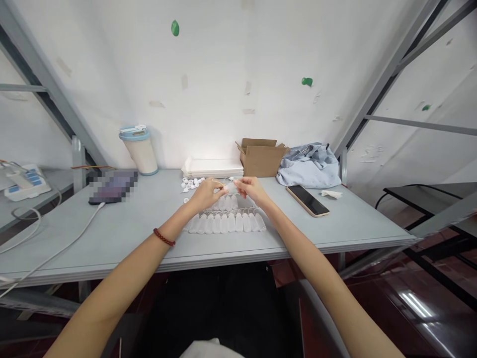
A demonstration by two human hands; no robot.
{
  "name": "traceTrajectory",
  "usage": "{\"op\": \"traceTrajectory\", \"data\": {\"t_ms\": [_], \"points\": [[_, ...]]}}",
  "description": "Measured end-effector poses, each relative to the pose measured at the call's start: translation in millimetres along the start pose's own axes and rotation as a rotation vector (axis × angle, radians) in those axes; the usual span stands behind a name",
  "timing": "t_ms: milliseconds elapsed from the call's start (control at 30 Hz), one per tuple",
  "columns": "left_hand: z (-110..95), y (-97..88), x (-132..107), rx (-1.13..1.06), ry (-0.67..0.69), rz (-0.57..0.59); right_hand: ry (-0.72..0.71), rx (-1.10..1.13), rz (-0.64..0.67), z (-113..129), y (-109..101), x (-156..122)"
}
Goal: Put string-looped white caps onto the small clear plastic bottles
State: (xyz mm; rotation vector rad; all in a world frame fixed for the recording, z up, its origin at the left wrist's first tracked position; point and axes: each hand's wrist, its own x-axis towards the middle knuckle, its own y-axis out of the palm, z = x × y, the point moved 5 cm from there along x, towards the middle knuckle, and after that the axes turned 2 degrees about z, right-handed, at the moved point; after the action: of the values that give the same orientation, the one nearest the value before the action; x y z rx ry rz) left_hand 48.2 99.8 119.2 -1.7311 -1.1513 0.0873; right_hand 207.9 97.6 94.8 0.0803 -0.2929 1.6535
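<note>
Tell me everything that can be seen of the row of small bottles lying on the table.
The row of small bottles is roughly ten pieces of whitish, translucent plastic as it looks, lying on their sides, packed side by side. It rests on the grey table near the front edge. A shorter row behind is partly hidden by the left hand and right hand, which pinch a similar bottle above; neither touches the front row.

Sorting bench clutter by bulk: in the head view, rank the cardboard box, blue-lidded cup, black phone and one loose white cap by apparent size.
1. cardboard box and blue-lidded cup: too alike to rank.
2. black phone, though it lies nearer the camera.
3. loose white cap, by far the smallest.
</note>
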Motion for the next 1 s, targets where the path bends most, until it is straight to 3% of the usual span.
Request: {"op": "traceTrajectory", "data": {"t_ms": [167,267,367,567,767,1000], "points": [[22,-10.3,2,0.051,-0.072,-0.036,0.059,0.018,-0.202,-9,-30,9],[35,-20.1,1,0.075,-0.119,-0.061,0.011,-0.153,-0.285,-14,-52,12],[44,-27.0,1,0.117,-0.146,-0.084,-0.062,-0.415,-0.275,-20,-63,16],[62,-30.1,1,0.206,-0.182,-0.122,-0.088,-0.632,-0.231,-33,-63,22],[82,-23.5,2,0.244,-0.220,-0.064,-0.119,-0.807,-0.204,-31,-58,21],[94,-17.6,4,0.227,-0.192,-0.003,-0.115,-0.759,-0.153,-24,-59,19]]}}
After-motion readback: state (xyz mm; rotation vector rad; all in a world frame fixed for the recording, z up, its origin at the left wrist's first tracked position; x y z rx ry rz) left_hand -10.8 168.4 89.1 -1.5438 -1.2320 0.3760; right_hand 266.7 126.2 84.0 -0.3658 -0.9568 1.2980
